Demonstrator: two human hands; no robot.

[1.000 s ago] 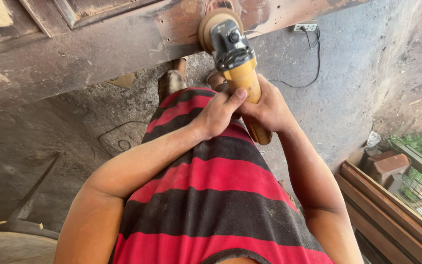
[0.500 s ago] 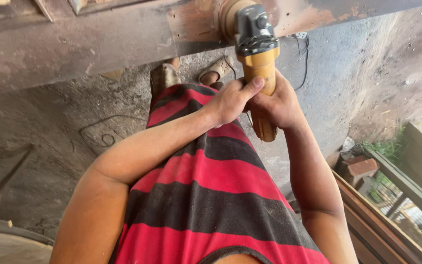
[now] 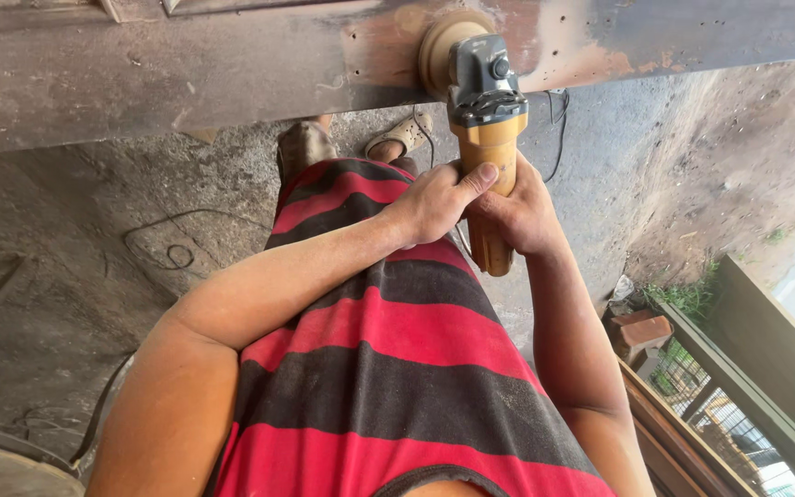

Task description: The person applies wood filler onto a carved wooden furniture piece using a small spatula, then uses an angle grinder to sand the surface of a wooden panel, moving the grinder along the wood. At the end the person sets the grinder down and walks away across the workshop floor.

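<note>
I look down over a red and dark striped shirt at an orange angle grinder (image 3: 487, 138) with a grey head. Its tan disc (image 3: 436, 41) presses against a rusty metal beam (image 3: 232, 64) that runs across the top of the view. My left hand (image 3: 434, 198) wraps the grinder's orange body from the left, thumb along it. My right hand (image 3: 519, 212) grips the same body from the right, lower down. Both arms reach forward to the tool.
Below the beam lies a dusty concrete floor (image 3: 94, 276) with a loose cable (image 3: 172, 248) on it. My feet in sandals (image 3: 397, 138) show under the beam. At the right are a brick (image 3: 641, 331), a wire grate (image 3: 720, 423) and a dirt slope.
The grinder and both hands have shifted along the beam, and the view has tilted so the beam sits higher. Both hands keep their hold on the tool.
</note>
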